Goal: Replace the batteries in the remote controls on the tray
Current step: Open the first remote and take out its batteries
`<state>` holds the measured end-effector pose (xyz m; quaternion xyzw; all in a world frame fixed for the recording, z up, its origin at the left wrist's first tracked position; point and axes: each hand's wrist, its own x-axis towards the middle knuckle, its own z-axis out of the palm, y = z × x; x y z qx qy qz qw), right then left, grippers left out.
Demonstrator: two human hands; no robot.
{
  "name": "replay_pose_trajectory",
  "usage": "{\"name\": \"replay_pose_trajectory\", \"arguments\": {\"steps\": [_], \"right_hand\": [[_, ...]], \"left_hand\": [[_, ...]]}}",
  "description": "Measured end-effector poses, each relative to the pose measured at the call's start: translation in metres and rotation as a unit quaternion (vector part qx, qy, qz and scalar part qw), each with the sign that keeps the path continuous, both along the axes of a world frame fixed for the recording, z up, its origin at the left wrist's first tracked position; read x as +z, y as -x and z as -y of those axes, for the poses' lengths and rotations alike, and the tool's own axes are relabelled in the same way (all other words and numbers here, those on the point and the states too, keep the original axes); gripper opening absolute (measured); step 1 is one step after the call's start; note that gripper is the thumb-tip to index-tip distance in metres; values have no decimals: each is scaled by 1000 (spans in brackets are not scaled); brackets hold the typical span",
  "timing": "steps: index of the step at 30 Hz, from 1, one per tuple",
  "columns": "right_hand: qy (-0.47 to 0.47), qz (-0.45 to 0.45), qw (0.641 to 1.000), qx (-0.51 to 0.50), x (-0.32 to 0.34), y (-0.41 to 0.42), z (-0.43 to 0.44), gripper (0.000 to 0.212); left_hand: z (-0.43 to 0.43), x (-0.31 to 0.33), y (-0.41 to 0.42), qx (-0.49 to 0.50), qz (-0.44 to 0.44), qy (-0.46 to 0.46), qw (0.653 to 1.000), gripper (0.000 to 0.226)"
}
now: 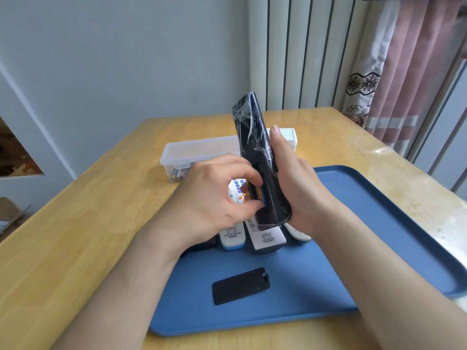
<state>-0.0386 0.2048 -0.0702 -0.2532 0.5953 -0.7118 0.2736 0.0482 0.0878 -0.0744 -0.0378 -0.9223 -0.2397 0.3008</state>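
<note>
Wooden counter lies before me, grey wall behind it. Pink curtain hangs at my right; cardboard box sits beyond the counter's left edge.

We are looking down at a light wooden table. A blue tray is lying flat on its near right part. A clear plastic box is sitting just beyond the tray, and a white container is standing beside that box.

Black film-wrapped remote stands upright, compartment open; its cover lies on the blue tray.
</note>
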Motion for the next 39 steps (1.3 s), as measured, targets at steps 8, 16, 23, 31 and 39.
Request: {"name": "replay_pose_trajectory", "arguments": {"steps": [8, 16, 23, 31, 39], "right_hand": [[10, 20, 1000, 15, -1, -1, -1, 58], [6, 52, 999, 14, 0, -1, 0, 52], [21, 83, 996, 0, 1, -1, 0, 52], [19, 89, 996, -21, 2, 1, 2, 54], [15, 74, 997, -25, 3, 1, 1, 50]], "left_hand": [[-5, 0, -2, 31, 13, 57, 998, 31], [-5, 0, -5, 41, -8, 54, 998, 25], [-11, 0, -4, 27, -53, 111, 992, 12], [-11, -3, -1, 0, -80, 120, 989, 13], [-12, -3, 0, -5, -84, 121, 989, 13]]}}
